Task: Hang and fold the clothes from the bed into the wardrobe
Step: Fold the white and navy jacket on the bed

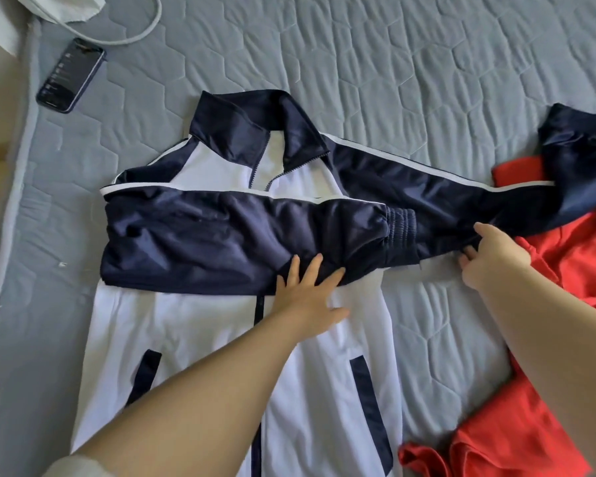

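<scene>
A white and navy zip jacket (200, 325) lies flat, front up, on the grey quilted bed (410, 80). Its left sleeve (221, 235) is folded across the chest. My left hand (308, 290) rests flat with fingers spread on the lower edge of that folded sleeve. The other navy sleeve (444, 191) stretches out to the right, its cuff lying over a red garment (572, 256). My right hand (492, 259) pinches the underside of this outstretched sleeve near the armpit.
A dark phone (71, 75) lies near the bed's left edge, with a white cable (141, 36) and a white cloth (66, 6) above it. The red garment runs down the right side to the bottom of the view.
</scene>
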Action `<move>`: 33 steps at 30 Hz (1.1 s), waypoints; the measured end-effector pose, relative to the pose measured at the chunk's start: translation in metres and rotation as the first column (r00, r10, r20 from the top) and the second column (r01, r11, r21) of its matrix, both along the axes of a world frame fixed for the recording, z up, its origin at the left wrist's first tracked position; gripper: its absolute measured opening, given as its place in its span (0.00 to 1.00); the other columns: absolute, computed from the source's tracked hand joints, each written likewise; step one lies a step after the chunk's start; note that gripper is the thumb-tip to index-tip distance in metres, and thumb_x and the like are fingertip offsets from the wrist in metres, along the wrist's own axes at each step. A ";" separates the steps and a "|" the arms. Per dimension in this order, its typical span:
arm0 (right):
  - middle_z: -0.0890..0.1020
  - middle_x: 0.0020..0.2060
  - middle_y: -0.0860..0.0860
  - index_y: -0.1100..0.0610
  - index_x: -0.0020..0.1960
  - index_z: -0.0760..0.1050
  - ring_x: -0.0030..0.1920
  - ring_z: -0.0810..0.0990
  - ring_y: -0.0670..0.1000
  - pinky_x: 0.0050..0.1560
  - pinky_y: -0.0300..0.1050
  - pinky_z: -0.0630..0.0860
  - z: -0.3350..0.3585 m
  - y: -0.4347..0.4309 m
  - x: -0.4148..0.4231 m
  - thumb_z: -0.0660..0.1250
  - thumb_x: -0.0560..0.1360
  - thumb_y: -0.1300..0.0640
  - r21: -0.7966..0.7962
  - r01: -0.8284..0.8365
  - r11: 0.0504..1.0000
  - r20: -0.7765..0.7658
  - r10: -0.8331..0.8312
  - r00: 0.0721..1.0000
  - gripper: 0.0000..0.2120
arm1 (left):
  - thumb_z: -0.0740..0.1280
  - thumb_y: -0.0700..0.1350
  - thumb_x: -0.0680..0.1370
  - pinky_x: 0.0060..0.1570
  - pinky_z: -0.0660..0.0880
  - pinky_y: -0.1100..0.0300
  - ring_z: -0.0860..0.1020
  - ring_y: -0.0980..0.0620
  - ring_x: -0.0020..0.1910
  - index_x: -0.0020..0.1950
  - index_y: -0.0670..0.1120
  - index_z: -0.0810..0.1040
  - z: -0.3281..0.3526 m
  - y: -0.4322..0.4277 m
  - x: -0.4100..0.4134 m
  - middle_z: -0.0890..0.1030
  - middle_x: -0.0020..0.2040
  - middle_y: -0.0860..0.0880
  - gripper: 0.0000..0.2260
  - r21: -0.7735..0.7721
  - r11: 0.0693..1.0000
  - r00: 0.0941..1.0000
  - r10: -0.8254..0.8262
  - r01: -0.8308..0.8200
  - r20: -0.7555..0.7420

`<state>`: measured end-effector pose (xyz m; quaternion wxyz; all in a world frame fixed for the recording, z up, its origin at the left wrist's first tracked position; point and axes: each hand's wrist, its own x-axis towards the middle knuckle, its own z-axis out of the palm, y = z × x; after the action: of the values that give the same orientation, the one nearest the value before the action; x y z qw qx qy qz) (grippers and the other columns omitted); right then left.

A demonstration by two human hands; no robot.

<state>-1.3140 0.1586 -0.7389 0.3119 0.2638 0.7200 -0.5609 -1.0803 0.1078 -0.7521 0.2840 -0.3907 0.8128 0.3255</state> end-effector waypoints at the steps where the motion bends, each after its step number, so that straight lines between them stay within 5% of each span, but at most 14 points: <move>1: 0.76 0.39 0.48 0.53 0.54 0.72 0.58 0.79 0.52 0.38 0.39 0.74 0.000 0.000 -0.005 0.65 0.76 0.61 -0.003 0.005 1.000 0.012 -0.005 1.000 0.09 | 0.57 0.60 0.78 0.72 0.41 0.43 0.33 0.43 0.74 0.75 0.62 0.44 -0.001 -0.002 -0.001 0.35 0.76 0.54 0.30 0.030 0.999 0.999 -0.030 0.029 0.035; 4: 0.74 0.42 0.47 0.53 0.63 0.68 0.46 0.80 0.42 0.31 0.31 0.76 0.008 -0.003 -0.026 0.62 0.77 0.62 -0.089 -0.061 0.994 -0.010 0.060 0.998 0.16 | 0.58 0.60 0.78 0.72 0.40 0.44 0.32 0.44 0.74 0.75 0.63 0.45 -0.003 -0.008 0.002 0.35 0.76 0.55 0.30 0.083 0.996 0.997 -0.018 0.012 0.071; 6: 0.75 0.47 0.49 0.62 0.70 0.63 0.50 0.80 0.39 0.40 0.27 0.74 0.015 -0.008 -0.037 0.61 0.76 0.68 -0.108 -0.186 0.977 -0.078 0.178 0.981 0.24 | 0.58 0.60 0.77 0.72 0.39 0.44 0.32 0.45 0.74 0.75 0.63 0.47 -0.006 -0.010 0.002 0.36 0.76 0.55 0.30 0.100 0.995 0.999 0.002 -0.006 0.043; 8: 0.76 0.50 0.52 0.64 0.68 0.63 0.53 0.78 0.48 0.56 0.39 0.71 0.025 -0.015 -0.047 0.63 0.72 0.71 -0.115 -0.213 0.970 -0.249 0.180 0.952 0.25 | 0.58 0.61 0.77 0.72 0.38 0.45 0.32 0.46 0.74 0.75 0.63 0.49 -0.006 -0.012 0.002 0.38 0.76 0.56 0.29 0.127 0.991 0.999 0.037 -0.037 0.000; 11: 0.75 0.54 0.49 0.54 0.65 0.65 0.52 0.76 0.48 0.54 0.43 0.75 0.049 -0.040 -0.026 0.60 0.65 0.71 -0.211 -0.208 0.955 -0.566 0.054 0.822 0.29 | 0.55 0.56 0.80 0.73 0.42 0.50 0.40 0.52 0.76 0.74 0.60 0.56 0.008 -0.021 0.010 0.46 0.77 0.56 0.23 0.362 0.885 0.923 0.361 -0.293 -0.136; 14: 0.74 0.57 0.44 0.48 0.62 0.68 0.62 0.73 0.47 0.66 0.43 0.70 0.081 -0.053 0.051 0.57 0.66 0.72 -0.146 -0.596 0.789 -0.692 0.349 0.632 0.30 | 0.54 0.52 0.82 0.63 0.55 0.71 0.55 0.56 0.74 0.76 0.52 0.57 0.027 -0.035 0.032 0.56 0.76 0.54 0.22 0.636 0.516 0.535 0.824 -0.575 -0.185; 18: 0.81 0.54 0.48 0.49 0.61 0.76 0.58 0.76 0.51 0.64 0.46 0.70 0.042 -0.035 0.134 0.57 0.72 0.69 0.304 -0.922 0.238 -0.499 0.865 0.059 0.24 | 0.49 0.68 0.76 0.66 0.62 0.47 0.71 0.46 0.66 0.72 0.51 0.65 0.030 -0.055 0.072 0.75 0.65 0.47 0.31 0.891 -0.194 -0.154 0.978 -0.411 0.142; 20: 0.82 0.53 0.51 0.47 0.60 0.77 0.57 0.76 0.56 0.61 0.51 0.70 0.023 -0.025 0.153 0.57 0.75 0.64 0.433 -0.900 0.045 -0.292 0.952 -0.093 0.20 | 0.52 0.69 0.74 0.63 0.67 0.46 0.76 0.47 0.59 0.70 0.50 0.67 0.031 -0.064 0.085 0.79 0.58 0.47 0.32 0.903 -0.275 -0.307 0.936 -0.330 0.173; 23: 0.81 0.45 0.51 0.49 0.60 0.77 0.51 0.76 0.56 0.58 0.49 0.70 0.017 -0.020 0.163 0.56 0.77 0.62 0.500 -0.865 0.037 -0.265 0.958 -0.112 0.17 | 0.57 0.61 0.78 0.55 0.71 0.54 0.78 0.52 0.53 0.71 0.49 0.65 0.037 -0.075 0.093 0.80 0.56 0.49 0.26 0.903 -0.303 -0.407 0.898 -0.304 0.165; 25: 0.77 0.36 0.49 0.50 0.53 0.80 0.43 0.74 0.54 0.51 0.47 0.70 0.019 -0.019 0.163 0.57 0.76 0.63 0.496 -0.863 0.092 -0.285 0.956 -0.062 0.15 | 0.59 0.51 0.80 0.48 0.72 0.59 0.77 0.55 0.49 0.73 0.52 0.63 0.036 -0.079 0.087 0.77 0.59 0.50 0.21 0.851 -0.205 -0.309 0.949 -0.483 0.053; 26: 0.75 0.32 0.49 0.51 0.47 0.79 0.40 0.72 0.53 0.46 0.45 0.70 0.021 -0.019 0.162 0.57 0.75 0.64 0.445 -0.882 0.156 -0.292 0.956 0.022 0.14 | 0.60 0.44 0.81 0.47 0.72 0.59 0.76 0.56 0.49 0.73 0.54 0.61 0.035 -0.079 0.082 0.74 0.61 0.50 0.22 0.788 -0.052 -0.167 0.984 -0.613 -0.066; 28: 0.72 0.28 0.50 0.54 0.36 0.75 0.36 0.69 0.51 0.37 0.42 0.66 0.028 -0.020 0.157 0.56 0.71 0.64 0.268 -0.899 0.347 -0.301 0.916 0.264 0.12 | 0.60 0.33 0.77 0.55 0.71 0.58 0.73 0.55 0.56 0.74 0.58 0.58 0.032 -0.076 0.074 0.65 0.67 0.49 0.31 0.431 0.482 0.323 0.861 -0.763 -0.393; 30: 0.69 0.25 0.48 0.56 0.31 0.73 0.32 0.66 0.49 0.33 0.41 0.63 0.034 -0.023 0.152 0.55 0.64 0.60 0.145 -0.863 0.484 -0.328 0.847 0.419 0.09 | 0.60 0.32 0.74 0.65 0.64 0.53 0.61 0.47 0.69 0.74 0.61 0.56 0.034 -0.075 0.069 0.53 0.74 0.49 0.35 -0.087 0.844 0.766 0.431 -0.529 -0.477; 33: 0.67 0.21 0.44 0.57 0.29 0.71 0.30 0.64 0.48 0.31 0.40 0.60 0.041 -0.026 0.145 0.53 0.59 0.59 0.081 -0.844 0.530 -0.372 0.802 0.468 0.08 | 0.66 0.43 0.74 0.70 0.51 0.42 0.45 0.44 0.75 0.72 0.61 0.60 0.044 -0.075 0.058 0.44 0.77 0.50 0.30 -0.446 0.889 0.944 -0.055 -0.102 -0.324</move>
<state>-1.1695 0.1324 -0.6974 0.4184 -0.2430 0.7683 -0.4191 -1.0220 0.0323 -0.7081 0.0408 -0.3969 0.8973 0.1889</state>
